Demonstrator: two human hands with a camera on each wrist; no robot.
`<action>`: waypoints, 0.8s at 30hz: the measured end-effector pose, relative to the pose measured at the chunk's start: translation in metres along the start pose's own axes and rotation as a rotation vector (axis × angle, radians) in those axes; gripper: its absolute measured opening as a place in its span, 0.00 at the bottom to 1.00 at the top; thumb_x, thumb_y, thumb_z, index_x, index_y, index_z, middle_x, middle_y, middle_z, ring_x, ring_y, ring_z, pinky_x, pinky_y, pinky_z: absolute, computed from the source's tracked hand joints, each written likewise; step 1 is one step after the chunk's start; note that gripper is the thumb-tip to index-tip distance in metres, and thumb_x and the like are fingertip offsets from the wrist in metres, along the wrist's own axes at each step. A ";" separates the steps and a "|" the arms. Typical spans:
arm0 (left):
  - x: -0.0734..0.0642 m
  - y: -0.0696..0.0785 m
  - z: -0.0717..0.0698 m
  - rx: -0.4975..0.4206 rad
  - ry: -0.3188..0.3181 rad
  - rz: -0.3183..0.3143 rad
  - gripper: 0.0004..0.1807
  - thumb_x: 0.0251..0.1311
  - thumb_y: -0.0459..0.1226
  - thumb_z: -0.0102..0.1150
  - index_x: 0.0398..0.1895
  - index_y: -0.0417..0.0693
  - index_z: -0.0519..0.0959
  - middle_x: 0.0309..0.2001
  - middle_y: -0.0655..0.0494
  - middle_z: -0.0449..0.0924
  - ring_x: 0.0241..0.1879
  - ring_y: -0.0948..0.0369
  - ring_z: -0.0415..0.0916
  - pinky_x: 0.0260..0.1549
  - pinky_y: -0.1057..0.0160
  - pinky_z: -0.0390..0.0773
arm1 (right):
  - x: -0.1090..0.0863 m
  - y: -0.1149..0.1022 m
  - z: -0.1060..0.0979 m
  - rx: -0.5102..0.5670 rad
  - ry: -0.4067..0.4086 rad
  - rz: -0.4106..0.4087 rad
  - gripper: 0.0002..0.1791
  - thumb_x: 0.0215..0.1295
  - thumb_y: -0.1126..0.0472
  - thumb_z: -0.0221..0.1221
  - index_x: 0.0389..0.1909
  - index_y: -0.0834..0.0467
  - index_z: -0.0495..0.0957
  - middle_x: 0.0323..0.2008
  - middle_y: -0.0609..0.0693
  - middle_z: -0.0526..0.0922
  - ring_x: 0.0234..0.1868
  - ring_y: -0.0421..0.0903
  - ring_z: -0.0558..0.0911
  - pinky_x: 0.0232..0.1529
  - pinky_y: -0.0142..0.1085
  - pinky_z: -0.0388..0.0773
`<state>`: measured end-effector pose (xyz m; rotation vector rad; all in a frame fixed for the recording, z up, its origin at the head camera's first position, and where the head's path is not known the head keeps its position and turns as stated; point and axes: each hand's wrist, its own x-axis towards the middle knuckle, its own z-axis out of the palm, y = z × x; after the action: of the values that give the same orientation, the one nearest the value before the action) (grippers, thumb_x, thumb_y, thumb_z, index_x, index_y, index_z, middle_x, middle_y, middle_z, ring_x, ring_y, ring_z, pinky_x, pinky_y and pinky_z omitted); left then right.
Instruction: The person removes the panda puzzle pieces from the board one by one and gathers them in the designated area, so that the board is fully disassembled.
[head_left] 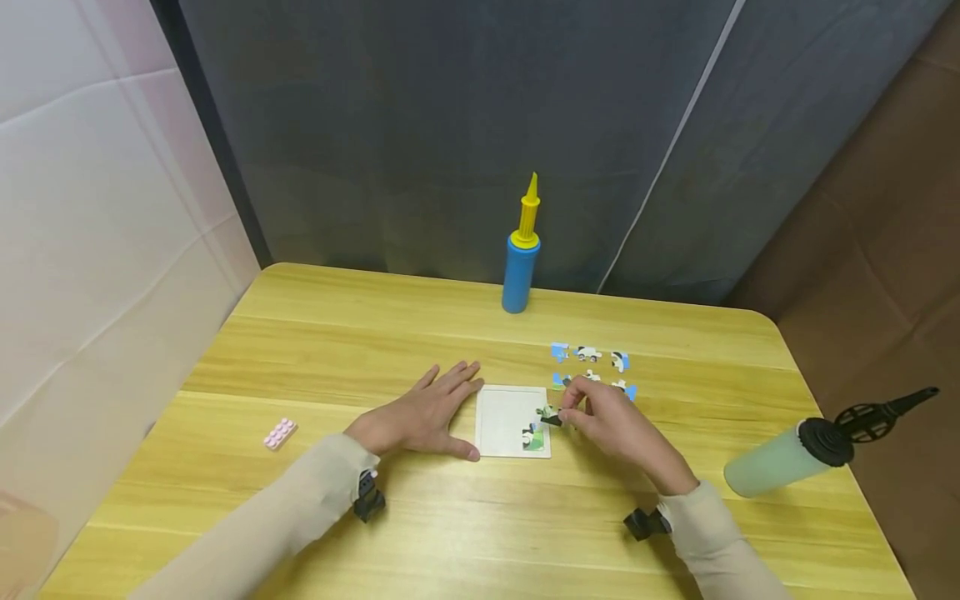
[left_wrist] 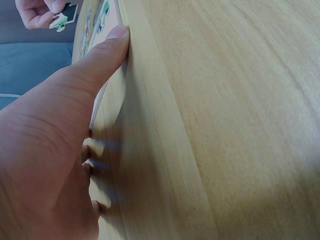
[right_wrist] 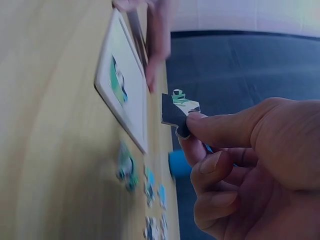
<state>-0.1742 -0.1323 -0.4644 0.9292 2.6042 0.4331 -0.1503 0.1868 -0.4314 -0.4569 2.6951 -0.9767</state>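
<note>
My right hand (head_left: 611, 417) pinches a jigsaw puzzle piece (right_wrist: 175, 112) between thumb and index finger. The piece is black, green and white, and is held up over the right side of a white square puzzle tray (head_left: 498, 421). Inside the tray, at its lower right corner, lies a green, black and white piece (head_left: 533, 440). My left hand (head_left: 427, 417) rests on the table with its fingers spread, thumb and fingertips against the tray's left edge. In the left wrist view the thumb (left_wrist: 107, 47) touches the tray's rim.
Several loose puzzle pieces (head_left: 587, 354) lie beyond my right hand, which partly hides some. A blue and yellow hand pump (head_left: 519, 271) stands at the table's back. A pale green bottle with a black top (head_left: 776, 462) is at right, a pink toy brick (head_left: 281, 434) at left.
</note>
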 end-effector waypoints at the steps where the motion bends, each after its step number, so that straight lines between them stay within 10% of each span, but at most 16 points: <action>1: 0.000 0.000 0.000 -0.002 0.001 0.000 0.65 0.58 0.70 0.68 0.86 0.43 0.53 0.89 0.45 0.40 0.89 0.45 0.39 0.86 0.34 0.40 | 0.000 0.002 -0.003 -0.001 0.006 0.006 0.04 0.75 0.61 0.65 0.39 0.53 0.79 0.23 0.46 0.76 0.23 0.41 0.69 0.24 0.30 0.67; 24: 0.000 0.000 0.000 -0.004 -0.005 -0.001 0.65 0.58 0.70 0.68 0.87 0.44 0.52 0.89 0.46 0.40 0.89 0.45 0.38 0.86 0.35 0.39 | -0.016 0.057 -0.032 0.032 -0.008 0.102 0.04 0.75 0.67 0.62 0.38 0.60 0.78 0.34 0.52 0.82 0.30 0.44 0.74 0.27 0.30 0.71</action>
<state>-0.1742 -0.1325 -0.4645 0.9265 2.5983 0.4357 -0.1582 0.2527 -0.4432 -0.3131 2.6621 -0.9854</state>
